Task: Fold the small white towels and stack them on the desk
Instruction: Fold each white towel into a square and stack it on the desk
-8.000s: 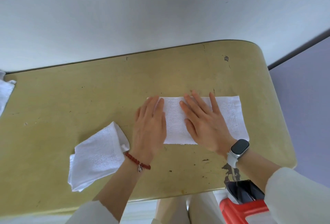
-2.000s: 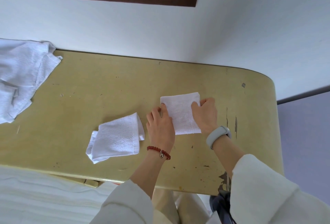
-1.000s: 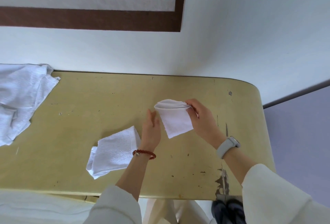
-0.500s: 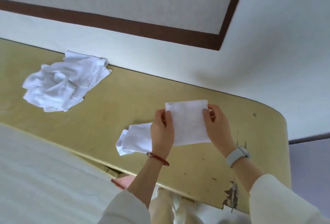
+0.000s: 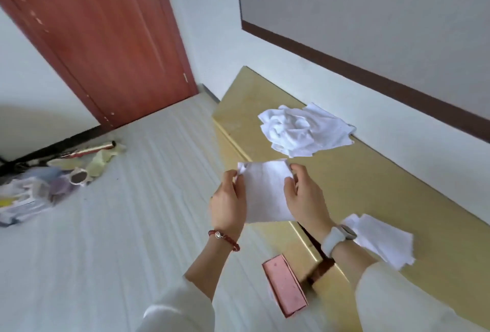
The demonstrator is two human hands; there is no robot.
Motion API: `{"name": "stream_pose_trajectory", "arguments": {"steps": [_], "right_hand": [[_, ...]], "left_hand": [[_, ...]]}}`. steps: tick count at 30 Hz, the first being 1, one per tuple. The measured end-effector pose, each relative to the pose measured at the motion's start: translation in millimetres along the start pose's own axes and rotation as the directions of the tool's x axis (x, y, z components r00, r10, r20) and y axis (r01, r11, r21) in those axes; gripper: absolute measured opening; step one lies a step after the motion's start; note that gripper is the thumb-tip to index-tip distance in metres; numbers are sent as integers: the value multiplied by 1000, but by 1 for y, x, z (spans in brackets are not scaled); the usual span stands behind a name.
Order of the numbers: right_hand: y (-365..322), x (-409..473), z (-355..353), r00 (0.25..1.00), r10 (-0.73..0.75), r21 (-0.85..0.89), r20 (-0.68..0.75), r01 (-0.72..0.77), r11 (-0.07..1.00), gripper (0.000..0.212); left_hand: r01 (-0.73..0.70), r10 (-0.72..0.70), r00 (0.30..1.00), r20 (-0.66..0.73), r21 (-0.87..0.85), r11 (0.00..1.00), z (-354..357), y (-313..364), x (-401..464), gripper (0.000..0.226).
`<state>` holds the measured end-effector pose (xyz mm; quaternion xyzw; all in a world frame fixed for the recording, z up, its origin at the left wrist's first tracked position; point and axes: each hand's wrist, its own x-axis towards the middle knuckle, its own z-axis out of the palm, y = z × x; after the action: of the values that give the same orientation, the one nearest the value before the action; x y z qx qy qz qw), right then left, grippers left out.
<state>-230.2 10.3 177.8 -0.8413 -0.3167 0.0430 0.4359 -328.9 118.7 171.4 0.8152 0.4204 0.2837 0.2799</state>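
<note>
No text, label, brand, number or sign can be read anywhere in the view. The watch (image 5: 342, 236) at about five o'clock from centre shows only its band and the edge of its case, its face turned away. The pink box (image 5: 285, 285) at about six o'clock carries faint specks, no legible print. The clutter on the floor (image 5: 39, 186) at about nine o'clock is too blurred for any lettering to be made out.
</note>
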Motion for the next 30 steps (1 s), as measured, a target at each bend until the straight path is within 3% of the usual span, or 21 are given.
{"name": "stream_pose_trajectory", "arguments": {"steps": [10,17,30], "right_hand": [[-255,-30,269,922,-245,159,299,205,966,20],[-369,-19,424,801,-326,222,502,246,944,16],[-616,84,736,530,-493,401,690,287,870,14]], "left_hand": [[238,-209,928,-307,61,969,-265,-249,68,21],[414,-372,823,-429,3,910,-370,-382,115,20],[591,-549,589,-593,-147,793,-567,-602,313,20]]}}
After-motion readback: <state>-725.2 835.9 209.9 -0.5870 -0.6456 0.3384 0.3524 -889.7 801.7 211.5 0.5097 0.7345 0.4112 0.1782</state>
